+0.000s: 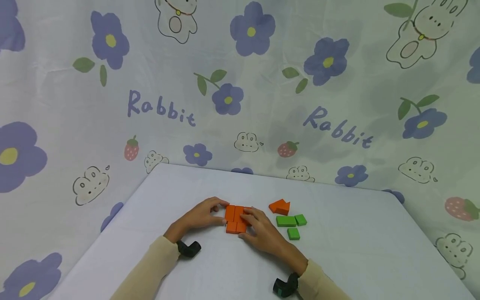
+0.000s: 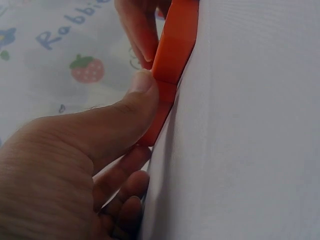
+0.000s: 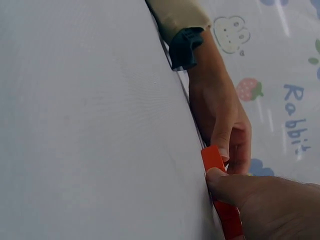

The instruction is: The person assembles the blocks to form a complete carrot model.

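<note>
Several orange blocks lie flat on the white table, edge against edge in a compact group. My left hand is at the group's left side, its index fingertip by the upper left corner and its thumb lower on the same side. From the right, my right hand grips the group, fingers over its right part and thumb at the lower edge, hiding some blocks. Close up in the left wrist view, the left thumb presses an orange block. The right thumb rests against an orange block in the right wrist view.
Right of the hands lie a long green block and two small green blocks, one of them the nearer green block. Behind them sit orange pointed pieces. A patterned cloth hangs behind the white table.
</note>
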Motion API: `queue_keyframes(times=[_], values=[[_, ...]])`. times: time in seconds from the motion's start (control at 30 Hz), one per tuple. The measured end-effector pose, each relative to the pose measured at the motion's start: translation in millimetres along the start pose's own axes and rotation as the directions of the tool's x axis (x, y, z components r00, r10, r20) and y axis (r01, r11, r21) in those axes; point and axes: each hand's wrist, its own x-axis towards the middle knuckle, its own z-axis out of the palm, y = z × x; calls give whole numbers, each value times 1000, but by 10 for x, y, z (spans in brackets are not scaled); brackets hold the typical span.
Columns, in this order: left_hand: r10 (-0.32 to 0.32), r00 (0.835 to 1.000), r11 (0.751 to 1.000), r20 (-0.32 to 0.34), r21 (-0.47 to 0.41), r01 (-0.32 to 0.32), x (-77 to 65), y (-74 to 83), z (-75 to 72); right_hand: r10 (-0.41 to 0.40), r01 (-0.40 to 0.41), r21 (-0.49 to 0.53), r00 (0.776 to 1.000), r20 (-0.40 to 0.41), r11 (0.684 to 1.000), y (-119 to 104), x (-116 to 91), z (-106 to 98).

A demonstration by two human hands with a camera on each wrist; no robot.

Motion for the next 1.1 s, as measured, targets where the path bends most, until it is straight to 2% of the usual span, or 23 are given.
queue_keyframes(times=[0.13, 0.23, 0.33, 0.4, 0.5, 0.6, 0.7, 0.93, 1.0, 1.1], values=[[-8, 1000, 1000, -1, 2, 8, 2, 0, -6, 63, -64, 46, 998, 24, 997, -35, 37, -138], [-4, 1000, 1000, -8, 11, 4, 7, 6, -6, 150, -147, 74, 988, -25, 986, 13, 79, -344], [0, 1000, 1000, -9, 10, 1, 17, 15, -4, 258, -261, -11, 959, -116, 965, 195, 99, -544], [-1, 1000, 1000, -7, 6, 1, 19, 17, -3, 334, -348, -104, 933, -136, 932, 354, 95, -632], [-9, 1000, 1000, -10, -2, 9, 12, 14, 2, 433, -436, -215, 899, -66, 874, 556, 86, -681], [-4, 1000, 1000, -11, 1, 4, 7, -9, 12, 481, -459, -256, 876, 28, 851, 663, 82, -652], [5, 1000, 1000, -6, 5, -5, 4, -27, 9, 479, -452, -280, 877, 33, 847, 693, 104, -588], [11, 1000, 1000, -13, -3, -11, -2, -28, 5, 463, -458, -311, 884, -61, 833, 638, 200, -480], [15, 1000, 1000, -12, -4, -15, -10, -21, 2, 437, -434, -317, 897, -66, 843, 649, 215, -452], [9, 1000, 1000, -8, -4, -9, -14, -12, 12, 384, -373, -266, 923, -13, 889, 656, 211, -459]])
